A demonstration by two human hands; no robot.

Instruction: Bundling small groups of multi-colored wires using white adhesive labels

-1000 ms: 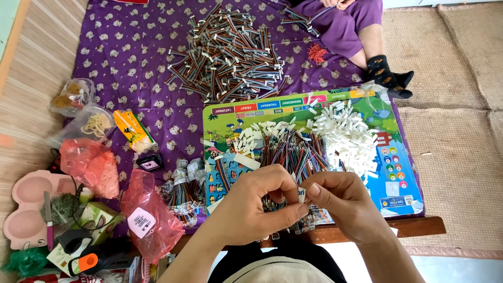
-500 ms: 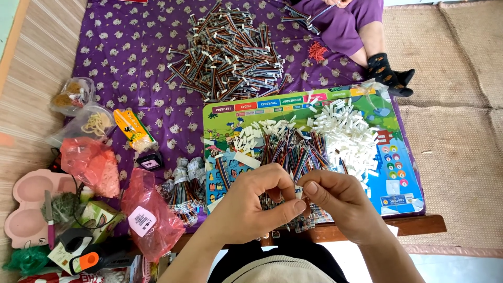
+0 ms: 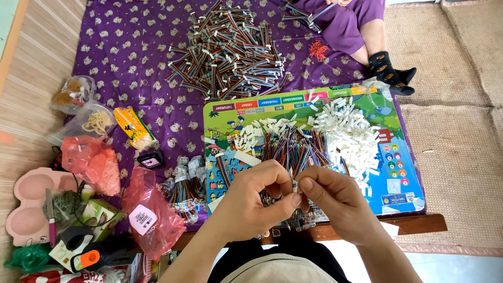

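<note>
My left hand [image 3: 251,202] and my right hand [image 3: 335,196] meet over the near edge of a colourful picture board [image 3: 401,173]. Together they pinch a small white connector with thin coloured wires [image 3: 295,184] between thumbs and fingertips. Just beyond my fingers lies a loose heap of multicoloured wires [image 3: 293,147] on the board. A heap of small white plastic connectors [image 3: 346,131] lies to its right. A big pile of finished striped wire bundles [image 3: 230,50] rests on the purple cloth [image 3: 131,42] farther away.
Red plastic bags [image 3: 149,212], a pink moulded tray [image 3: 29,202], clear bags with small parts [image 3: 86,118] and a yellow packet [image 3: 133,128] crowd the left. Another person's leg in a black sock [image 3: 385,65] sits at the far right. Woven matting [image 3: 456,120] covers the right.
My fingers have shifted slightly around the small connector; both hands stay in the same place over the board's near edge.
</note>
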